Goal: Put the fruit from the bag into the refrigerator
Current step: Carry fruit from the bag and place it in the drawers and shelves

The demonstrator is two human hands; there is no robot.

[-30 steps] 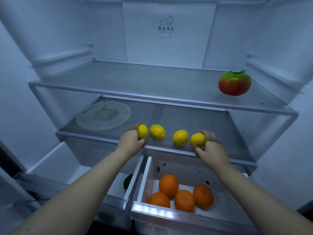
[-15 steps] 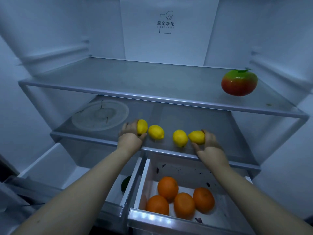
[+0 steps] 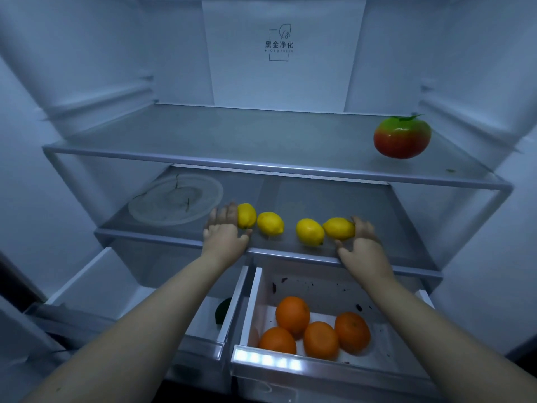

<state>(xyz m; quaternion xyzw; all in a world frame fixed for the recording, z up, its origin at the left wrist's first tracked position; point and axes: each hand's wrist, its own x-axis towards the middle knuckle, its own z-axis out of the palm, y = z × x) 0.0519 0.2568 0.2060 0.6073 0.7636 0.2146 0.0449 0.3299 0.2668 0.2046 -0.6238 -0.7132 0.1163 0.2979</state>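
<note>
Flanked yellow oval lemons (image 3: 270, 223) on clear glass shelf (image 3: 369, 205) with open left hand (image 3: 225, 235) and open right hand (image 3: 363, 245), likely to stop rolling.

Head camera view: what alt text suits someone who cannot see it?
Left hand and right hand touch the outer two of four lemons on the middle fridge shelf. Four oranges sit in the open drawer below; a red-green tomato above.

Worn on the head, facing forward and down into the open refrigerator (image 3: 279, 82) from near, glass shelves (image 3: 261, 135) beyond the left hand (image 3: 225, 237) and right hand (image 3: 361, 242), pulled-out drawers (image 3: 319, 286) below both wrists.
</note>
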